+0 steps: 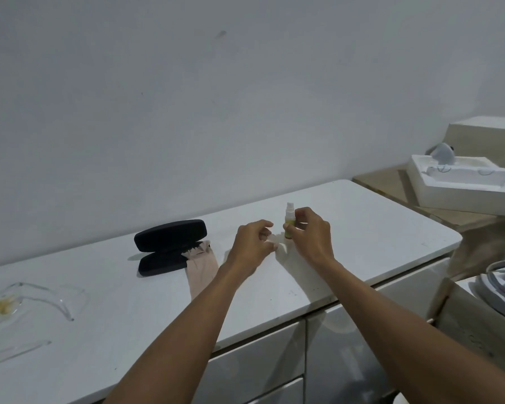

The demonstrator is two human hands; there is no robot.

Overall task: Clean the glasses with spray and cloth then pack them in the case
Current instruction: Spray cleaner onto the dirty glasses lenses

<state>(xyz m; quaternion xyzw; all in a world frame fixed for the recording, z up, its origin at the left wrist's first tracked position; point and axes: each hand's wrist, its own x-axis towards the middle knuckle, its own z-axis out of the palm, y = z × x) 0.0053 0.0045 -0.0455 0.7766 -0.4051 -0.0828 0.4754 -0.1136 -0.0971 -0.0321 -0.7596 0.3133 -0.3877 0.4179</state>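
My right hand [312, 237] grips a small spray bottle [289, 220] with a white nozzle and a yellow-green label, held upright above the white counter [376, 228]. Just left of it, my left hand [251, 246] has its fingers curled and pinches a pale, clear-looking thing [276, 239] that seems to be the glasses. The hand hides most of it. A black glasses case [169, 246] lies open further left. A pinkish cloth [201, 266] lies against the case's right end.
A clear plastic tray [21, 304] with a yellow stain sits at the counter's left end. To the right, white foam packing [464, 185] rests on a wooden surface, with a box below it. Drawers run under the counter's front edge.
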